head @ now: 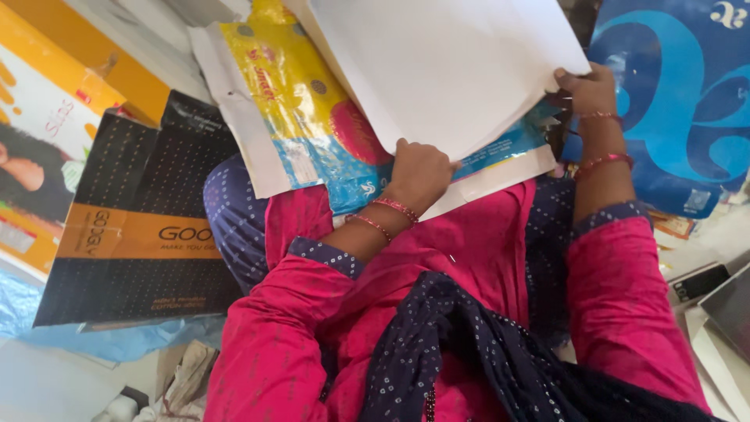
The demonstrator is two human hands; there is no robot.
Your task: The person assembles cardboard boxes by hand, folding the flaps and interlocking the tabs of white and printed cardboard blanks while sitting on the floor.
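Note:
A large white sheet of card (437,62) lies over my lap, on top of a yellow and blue printed plastic wrapper (312,109) and another white card (242,133) beneath it. My left hand (418,176) grips the near edge of the top sheet, fingers curled under it. My right hand (587,90) pinches the sheet's right corner. Both wrists carry thin red bangles, and my sleeves are pink with dotted navy cuffs.
A black and orange flat box (141,227) lies at my left, with a yellow printed box (47,117) beyond it. A blue patterned bag (680,101) stands at the right. Crumpled blue plastic (117,340) and flat cards (723,328) lie on the floor.

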